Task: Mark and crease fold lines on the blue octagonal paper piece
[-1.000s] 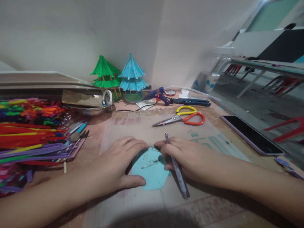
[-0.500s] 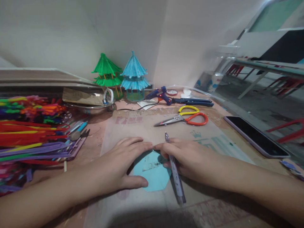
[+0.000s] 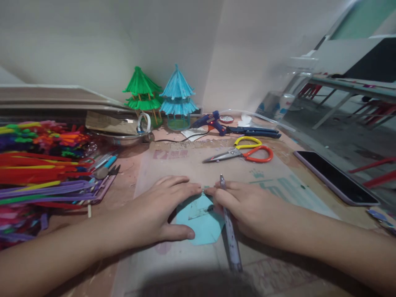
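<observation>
A light-blue many-sided piece of paper or card (image 3: pixel 202 231) lies on the mat, with a narrow strip bearing dark print (image 3: pixel 198 213) on top of it. My left hand (image 3: pixel 171 208) rests over its left side, thumb spread from the fingers and pressing near the lower left edge. Tucked in my right hand (image 3: pixel 236 202) is a pale pen (image 3: pixel 230 235), slanting down toward me. The index fingertips of both hands nearly meet at the paper's top corner; whether they pinch anything small there is hidden.
Scissors (image 3: pixel 238 153) lie beyond my hands, near a blue glue gun (image 3: pixel 213 121) and pliers-like tool (image 3: pixel 253 131). A phone (image 3: pixel 335 177) is at right. Colourful pipe cleaners (image 3: pixel 40 165) fill the left. Green (image 3: pixel 143 97) and blue (image 3: pixel 177 97) pagoda models stand behind, beside a metal bowl (image 3: pixel 119 139).
The whole view has shifted slightly, so everything sits a little further right. Both hands keep almost the same pose on the paper, and the pen stays in my right hand.
</observation>
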`<state>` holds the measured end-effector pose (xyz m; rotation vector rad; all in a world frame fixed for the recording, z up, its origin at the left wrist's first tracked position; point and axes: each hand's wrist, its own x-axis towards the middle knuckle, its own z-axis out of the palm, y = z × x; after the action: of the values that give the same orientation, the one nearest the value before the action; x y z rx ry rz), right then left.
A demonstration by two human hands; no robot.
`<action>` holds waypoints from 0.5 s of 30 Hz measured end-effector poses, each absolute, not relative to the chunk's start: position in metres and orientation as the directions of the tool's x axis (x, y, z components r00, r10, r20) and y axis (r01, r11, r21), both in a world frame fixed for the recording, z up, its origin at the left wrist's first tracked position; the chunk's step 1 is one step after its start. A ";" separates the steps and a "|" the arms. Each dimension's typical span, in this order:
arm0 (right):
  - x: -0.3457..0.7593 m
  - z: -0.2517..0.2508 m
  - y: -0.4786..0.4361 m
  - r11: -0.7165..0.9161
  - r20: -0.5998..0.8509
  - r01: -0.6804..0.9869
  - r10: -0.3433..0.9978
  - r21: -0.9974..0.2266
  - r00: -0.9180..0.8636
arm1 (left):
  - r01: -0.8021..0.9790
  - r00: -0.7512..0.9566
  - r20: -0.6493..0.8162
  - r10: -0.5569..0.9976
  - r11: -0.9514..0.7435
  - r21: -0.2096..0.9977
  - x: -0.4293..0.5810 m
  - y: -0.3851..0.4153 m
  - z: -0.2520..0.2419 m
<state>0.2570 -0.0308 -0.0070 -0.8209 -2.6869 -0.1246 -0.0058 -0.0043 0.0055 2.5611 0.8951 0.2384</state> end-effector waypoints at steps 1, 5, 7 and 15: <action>0.258 -0.008 -0.030 0.825 0.329 0.562 0.545 -0.049 -0.771 | 0.552 0.780 0.040 0.624 -0.716 0.427 -0.005 -0.004 0.007; 0.257 -0.005 -0.030 0.803 0.286 0.575 0.595 -0.159 -0.751 | 0.504 0.811 0.110 0.575 -0.782 0.367 -0.003 -0.002 0.008; 0.255 -0.002 -0.030 0.792 0.275 0.580 0.610 -0.190 -0.743 | 0.456 0.843 0.149 0.516 -0.834 0.310 -0.003 0.001 0.004; 0.260 -0.011 -0.026 0.757 0.325 0.630 0.648 -0.173 -0.689 | 0.350 0.867 0.381 0.322 -0.937 -0.005 -0.007 0.005 -0.007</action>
<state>0.2597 -0.0255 -0.0107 -0.9793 -2.5872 0.0668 -0.0067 0.0047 -0.0071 3.1066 0.5595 0.6131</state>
